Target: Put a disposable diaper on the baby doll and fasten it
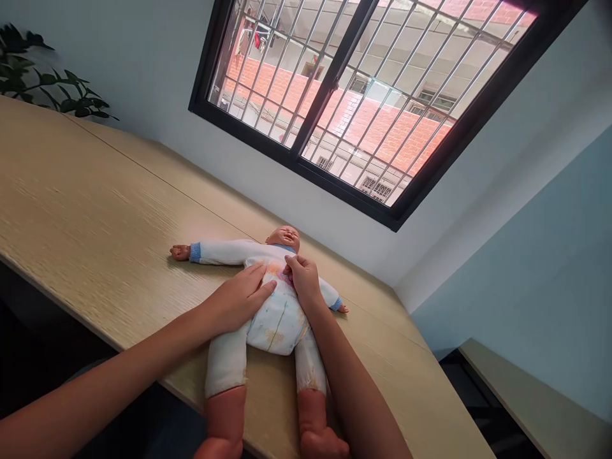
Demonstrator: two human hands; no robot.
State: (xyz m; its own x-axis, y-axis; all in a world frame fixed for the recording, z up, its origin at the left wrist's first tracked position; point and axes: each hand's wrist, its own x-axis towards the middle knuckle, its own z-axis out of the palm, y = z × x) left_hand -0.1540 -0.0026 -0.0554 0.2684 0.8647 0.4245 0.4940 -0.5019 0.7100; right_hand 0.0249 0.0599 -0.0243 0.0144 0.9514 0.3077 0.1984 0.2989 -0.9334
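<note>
A baby doll (pixel 224 250) in a white outfit with blue cuffs lies on its back on the wooden table (pixel 119 210), head toward the wall and legs toward me. Its feet reach past the table's near edge. Around its hips and belly is a white diaper (pixel 277 322) with a printed pattern and a yellow-green line down the front. My left hand (pixel 243 293) rests flat on the diaper's left side, thumb apart from the fingers. With fingers curled in a pinch, my right hand (pixel 303 275) grips the diaper's upper right edge; the pinched bit is mostly hidden.
Behind the table is a pale wall with a black-framed, barred window (pixel 296 159). A leafy plant (pixel 62 89) stands beyond the far left edge. At the lower right, beside the blue wall, there is a second light-topped piece of furniture (pixel 526 389).
</note>
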